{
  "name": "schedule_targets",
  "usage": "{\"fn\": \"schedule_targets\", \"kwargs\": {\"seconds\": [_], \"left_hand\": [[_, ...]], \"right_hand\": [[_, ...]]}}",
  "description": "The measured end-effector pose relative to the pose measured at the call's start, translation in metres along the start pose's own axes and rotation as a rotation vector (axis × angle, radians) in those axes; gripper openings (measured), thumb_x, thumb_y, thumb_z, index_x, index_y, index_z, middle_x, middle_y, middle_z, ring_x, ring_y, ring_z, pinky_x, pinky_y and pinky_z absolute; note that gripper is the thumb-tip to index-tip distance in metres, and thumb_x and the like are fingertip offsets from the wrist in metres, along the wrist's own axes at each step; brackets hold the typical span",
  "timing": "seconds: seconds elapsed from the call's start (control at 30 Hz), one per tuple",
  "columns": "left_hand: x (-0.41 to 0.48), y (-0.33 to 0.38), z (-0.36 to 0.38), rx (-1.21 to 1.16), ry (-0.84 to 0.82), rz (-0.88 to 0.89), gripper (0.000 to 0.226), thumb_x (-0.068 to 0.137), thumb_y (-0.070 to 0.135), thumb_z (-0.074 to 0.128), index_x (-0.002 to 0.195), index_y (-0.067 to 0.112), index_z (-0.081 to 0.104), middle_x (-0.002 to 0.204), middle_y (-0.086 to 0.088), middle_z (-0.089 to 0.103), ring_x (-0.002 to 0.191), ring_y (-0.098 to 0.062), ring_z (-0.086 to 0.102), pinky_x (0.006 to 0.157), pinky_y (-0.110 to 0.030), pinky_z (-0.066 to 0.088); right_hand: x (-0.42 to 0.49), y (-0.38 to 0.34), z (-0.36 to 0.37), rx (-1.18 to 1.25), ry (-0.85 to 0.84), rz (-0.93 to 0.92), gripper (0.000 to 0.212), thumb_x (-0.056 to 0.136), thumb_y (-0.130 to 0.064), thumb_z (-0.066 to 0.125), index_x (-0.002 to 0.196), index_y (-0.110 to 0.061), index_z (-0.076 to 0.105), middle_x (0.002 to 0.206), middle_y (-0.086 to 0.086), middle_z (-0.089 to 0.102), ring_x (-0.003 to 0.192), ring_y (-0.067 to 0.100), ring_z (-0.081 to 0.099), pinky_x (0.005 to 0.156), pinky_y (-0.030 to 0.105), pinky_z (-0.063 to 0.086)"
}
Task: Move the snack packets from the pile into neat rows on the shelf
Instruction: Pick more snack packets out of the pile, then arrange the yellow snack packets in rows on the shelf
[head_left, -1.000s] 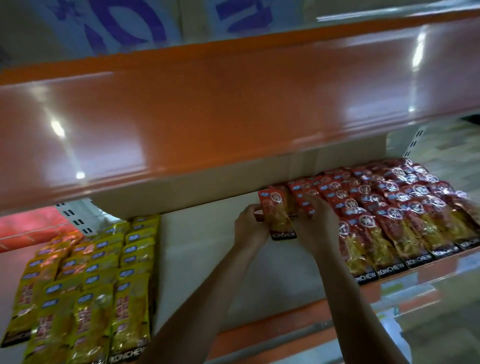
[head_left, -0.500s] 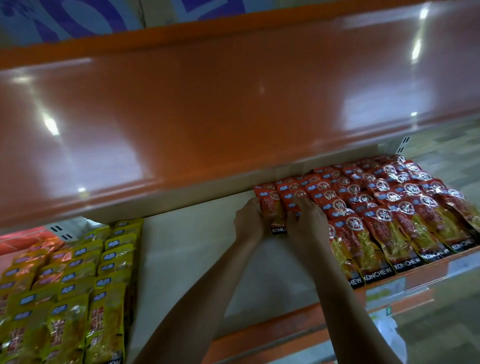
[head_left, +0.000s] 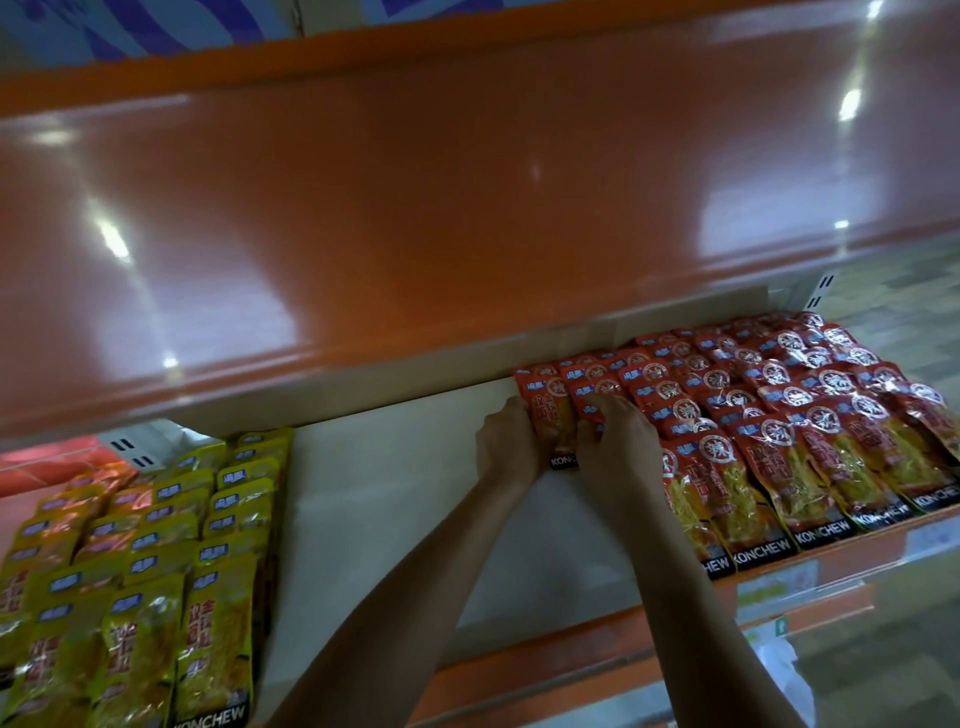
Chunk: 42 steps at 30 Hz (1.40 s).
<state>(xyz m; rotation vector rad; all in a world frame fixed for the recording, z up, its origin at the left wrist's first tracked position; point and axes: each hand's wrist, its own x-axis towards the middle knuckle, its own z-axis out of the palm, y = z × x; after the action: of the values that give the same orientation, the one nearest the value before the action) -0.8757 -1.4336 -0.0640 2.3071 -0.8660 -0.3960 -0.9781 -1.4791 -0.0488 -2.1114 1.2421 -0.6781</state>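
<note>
On the smooth shelf, hands grip a glossy packet.

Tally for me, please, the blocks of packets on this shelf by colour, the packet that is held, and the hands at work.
Block of red packets: 1
Block of yellow packets: 1
Held red packet: 1
Hands, left hand and right hand: 2
Total: 5

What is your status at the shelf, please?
Both hands grip one packet: left hand its left edge, right hand its right. It sits at left end of red rows. Nothing in the way; bare shelf beside.
</note>
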Motion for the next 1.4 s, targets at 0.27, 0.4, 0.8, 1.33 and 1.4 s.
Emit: {"fn": "schedule_targets", "kwargs": {"seconds": [0.27,0.4,0.8,1.33,1.4], "left_hand": [[-0.011,-0.006,-0.010,0.008,-0.007,0.010,0.046,0.088,0.043,0.063,0.126,0.020,0.054,0.112,-0.004,0.069,0.105,-0.023,0.064,0.087,-0.031,0.048],[-0.021,-0.018,-0.031,0.019,0.049,0.055,0.040,0.090,0.036,0.060,0.127,0.021,0.055,0.110,-0.001,0.069,0.104,-0.019,0.063,0.087,-0.030,0.049],[-0.088,-0.140,-0.147,0.083,0.329,0.081,0.031,0.091,0.026,0.059,0.119,0.014,0.063,0.112,-0.008,0.066,0.104,-0.025,0.059,0.085,-0.036,0.048],[-0.253,-0.363,-0.328,0.238,0.587,-0.223,0.040,0.089,0.029,0.061,0.127,0.017,0.059,0.123,-0.010,0.061,0.116,-0.032,0.049,0.094,-0.040,0.044],[-0.265,-0.381,-0.343,0.243,0.614,-0.255,0.043,0.089,0.029,0.062,0.130,0.016,0.056,0.127,-0.010,0.059,0.118,-0.031,0.049,0.096,-0.041,0.043]], "right_hand": [[-0.007,-0.011,0.009,-0.041,0.006,-0.063,0.028,0.095,-0.015,0.052,0.121,-0.008,0.059,0.115,0.009,0.061,0.107,0.023,0.053,0.080,0.025,0.033],[-0.019,-0.026,0.023,-0.053,-0.031,-0.091,0.031,0.093,-0.008,0.051,0.123,-0.005,0.057,0.118,0.010,0.061,0.112,0.026,0.054,0.084,0.028,0.037],[-0.120,-0.135,0.110,0.006,-0.218,-0.373,0.037,0.089,-0.004,0.057,0.126,-0.005,0.059,0.129,0.011,0.061,0.122,0.027,0.053,0.104,0.029,0.035],[-0.346,-0.311,0.239,0.098,-0.585,-0.534,0.042,0.091,-0.010,0.056,0.133,-0.007,0.051,0.134,0.015,0.054,0.125,0.031,0.047,0.103,0.034,0.035],[-0.363,-0.326,0.249,0.088,-0.598,-0.587,0.043,0.093,-0.012,0.056,0.136,-0.008,0.049,0.137,0.012,0.053,0.128,0.030,0.046,0.104,0.033,0.034]]}}
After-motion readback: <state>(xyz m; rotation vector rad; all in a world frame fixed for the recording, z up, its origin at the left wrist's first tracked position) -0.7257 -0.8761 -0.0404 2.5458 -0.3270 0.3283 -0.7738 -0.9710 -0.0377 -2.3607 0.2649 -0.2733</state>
